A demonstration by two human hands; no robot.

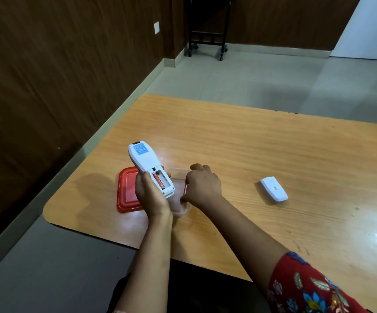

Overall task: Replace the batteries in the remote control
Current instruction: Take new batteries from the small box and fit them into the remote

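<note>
My left hand (149, 192) grips a white remote control (148, 164), held back side up above the table, with its battery bay uncovered. One orange battery (159, 181) lies in the bay and the slot beside it looks vacant. My right hand (202, 182) pinches a second orange battery (185, 189) over a clear plastic container (181, 211) just right of the remote. The remote's white battery cover (274, 188) lies on the wooden table (250, 150) to the right, apart from both hands.
A red container lid (126, 190) lies flat on the table, partly under my left hand. The table's left and near edges are close to the hands. A wood-panelled wall stands on the left and a black wheeled stand (206, 39) at the far end of the room.
</note>
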